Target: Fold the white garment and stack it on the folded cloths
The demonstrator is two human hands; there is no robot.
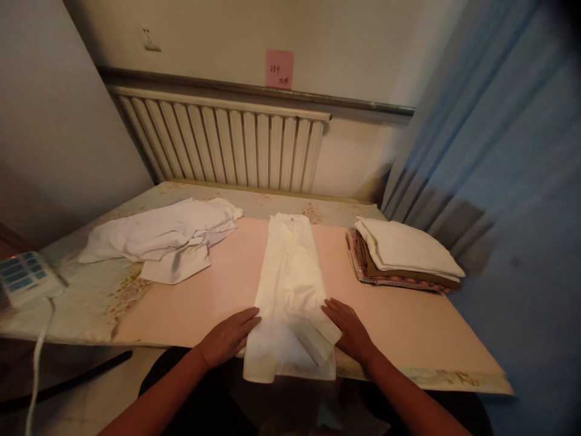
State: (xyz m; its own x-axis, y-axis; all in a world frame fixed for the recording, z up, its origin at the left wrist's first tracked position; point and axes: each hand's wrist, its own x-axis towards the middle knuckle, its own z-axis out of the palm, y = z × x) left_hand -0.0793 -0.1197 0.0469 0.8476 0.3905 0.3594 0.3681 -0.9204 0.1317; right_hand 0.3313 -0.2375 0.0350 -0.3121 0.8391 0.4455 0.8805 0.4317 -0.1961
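Observation:
A white garment that looks like a shirt [297, 272] lies in a long narrow strip down the middle of the pink cloth [227, 290]. Its sides are folded in, and its lower end hangs past the table's front edge. My left hand [231, 335] rests at the garment's left side, fingers stretched, with the fingertips at its edge. On the opposite side my right hand [349, 330] lies with fingers extended, touching the right edge beside a loose folded flap [318, 339]. Neither hand visibly grips the fabric.
Crumpled white clothing [158, 233] lies at the left of the table. A stack of folded cloths [403, 254] sits at the right, near a blue curtain [512, 230]. A corded white device [29, 278] is on the left edge. A radiator [227, 145] stands behind.

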